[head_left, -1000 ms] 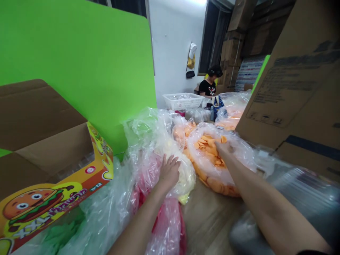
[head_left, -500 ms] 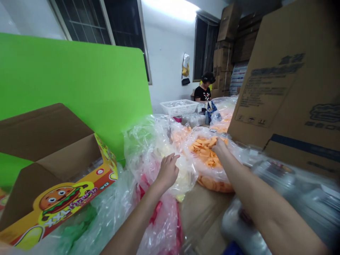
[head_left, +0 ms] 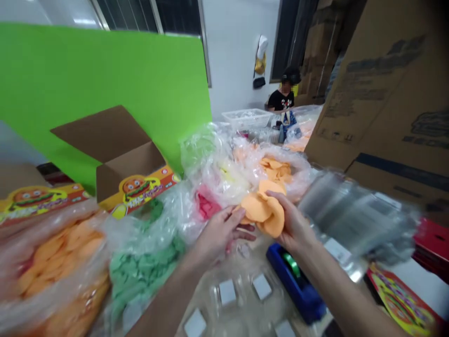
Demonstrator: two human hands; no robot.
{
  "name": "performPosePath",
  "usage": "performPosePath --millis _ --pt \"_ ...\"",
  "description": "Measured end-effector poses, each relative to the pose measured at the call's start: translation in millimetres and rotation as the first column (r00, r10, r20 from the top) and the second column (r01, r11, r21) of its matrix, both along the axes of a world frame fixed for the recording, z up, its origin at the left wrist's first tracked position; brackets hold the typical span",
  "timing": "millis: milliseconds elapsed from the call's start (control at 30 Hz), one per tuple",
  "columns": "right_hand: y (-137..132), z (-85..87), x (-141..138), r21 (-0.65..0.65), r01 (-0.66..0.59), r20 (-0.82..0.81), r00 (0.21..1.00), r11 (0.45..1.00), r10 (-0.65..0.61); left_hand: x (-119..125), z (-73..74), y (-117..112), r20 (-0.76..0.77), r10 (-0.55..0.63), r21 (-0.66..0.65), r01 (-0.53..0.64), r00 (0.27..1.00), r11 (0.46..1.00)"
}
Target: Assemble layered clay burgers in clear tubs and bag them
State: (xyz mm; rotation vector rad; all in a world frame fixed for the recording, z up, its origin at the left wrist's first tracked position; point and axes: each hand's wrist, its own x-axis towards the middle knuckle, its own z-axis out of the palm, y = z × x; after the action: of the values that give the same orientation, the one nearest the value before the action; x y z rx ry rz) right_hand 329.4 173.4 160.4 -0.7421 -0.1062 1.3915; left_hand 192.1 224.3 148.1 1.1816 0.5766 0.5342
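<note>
A small bunch of thin, soft-looking orange discs [head_left: 257, 208] is between my two hands in front of me. My right hand [head_left: 293, 222] grips the bunch from the right side. Thumb and fingers of my left hand [head_left: 224, 229] pinch the left edge of a disc, its other fingers stretched out below. Behind the hands, an opened clear bag holds more orange discs [head_left: 275, 168]. Bags with pink pieces [head_left: 206, 202] and pale yellow pieces [head_left: 228, 172] lie to its left. What the discs are made of I cannot tell.
Clear trays with white squares [head_left: 227, 291] lie below my hands, beside a blue tape dispenser [head_left: 296, 283]. Green pieces [head_left: 147, 267] and a printed burger box [head_left: 140, 187] are left. Clear packaging [head_left: 358, 210] and a large carton [head_left: 386, 93] stand right. A person [head_left: 282, 98] sits behind.
My right hand has come out of the orange bag toward me, now holding discs. My left hand has moved down and right to meet it. The view has tilted downward.
</note>
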Motion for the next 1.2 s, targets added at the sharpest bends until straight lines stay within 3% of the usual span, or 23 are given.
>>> performPosePath --millis 200,267,333,433,500,567,667,733,833,900,967,1033,1067,1133,1200 --pt "-79 -44.5 -65 -0.194 -0.114 -0.189 0.979 0.974 0.077 -80 -25.0 -74 -0.264 0.114 0.041 -0.107 0.958 0.993" --pt "-93 -57.8 -82 -0.177 -0.149 -0.245 0.964 0.973 0.103 -96 -34.4 -94 -0.307 0.139 0.03 -0.136 0.942 0.99" --pt "-103 -68.3 -97 -0.115 -0.193 -0.275 0.949 0.974 0.156 -107 -43.8 -111 -0.327 0.214 0.101 -0.191 0.921 0.976" --pt "-111 -79.8 -113 -0.057 -0.234 -0.324 0.924 0.971 0.203 -117 -57.1 -132 -0.349 0.409 0.339 -0.293 0.843 0.894" --pt "-114 -86.8 -121 -0.097 -0.21 -0.379 0.912 0.973 0.159 -122 -64.0 -142 -0.367 0.516 0.407 -0.366 0.774 0.837" --pt "-118 -94.3 -127 -0.162 -0.192 -0.44 0.892 0.968 0.104 -128 -68.4 -148 -0.362 0.556 0.318 -0.462 0.748 0.828" --pt "-127 -106.6 -134 -0.198 -0.227 -0.512 0.854 0.954 0.097 -136 -72.8 -150 -0.282 0.571 0.033 -0.587 0.771 0.809" --pt "-135 -114.8 -134 -0.16 -0.261 -0.542 0.829 0.952 0.136 -143 -76.2 -144 -0.224 0.623 -0.113 -0.655 0.749 0.747" --pt "-149 -126.1 -122 -0.114 -0.286 -0.541 0.821 0.951 0.182 -152 -82.0 -126 -0.189 0.69 -0.185 -0.715 0.699 0.674" --pt "-157 -133.2 -104 -0.142 -0.282 -0.488 0.854 0.949 0.181 -153 -85.2 -112 -0.214 0.643 -0.149 -0.675 0.735 0.722" --pt "-165 -140.2 -78 -0.188 -0.265 -0.41 0.896 0.946 0.17 -147 -88.6 -101 -0.295 0.53 -0.032 -0.563 0.795 0.826" --pt "-171 -147.1 -50 -0.223 -0.224 -0.338 0.931 0.949 0.14 -134 -94.4 -93 -0.405 0.455 0.196 -0.411 0.793 0.89" --pt "-174 -150.2 -37 -0.227 -0.179 -0.304 0.947 0.957 0.105 -126 -99.1 -90 -0.44 0.456 0.346 -0.322 0.774 0.881" --pt "-177 -155.4 -18 -0.227 -0.084 -0.253 0.967 0.97 0.024 -106 -111.8 -84 -0.452 0.476 0.647 -0.091 0.754 0.757" --pt "-179 -158.4 -9 -0.215 -0.004 -0.222 0.974 0.977 -0.045 -88 -126.7 -79 -0.47 0.431 0.817 0.196 0.771 0.542"
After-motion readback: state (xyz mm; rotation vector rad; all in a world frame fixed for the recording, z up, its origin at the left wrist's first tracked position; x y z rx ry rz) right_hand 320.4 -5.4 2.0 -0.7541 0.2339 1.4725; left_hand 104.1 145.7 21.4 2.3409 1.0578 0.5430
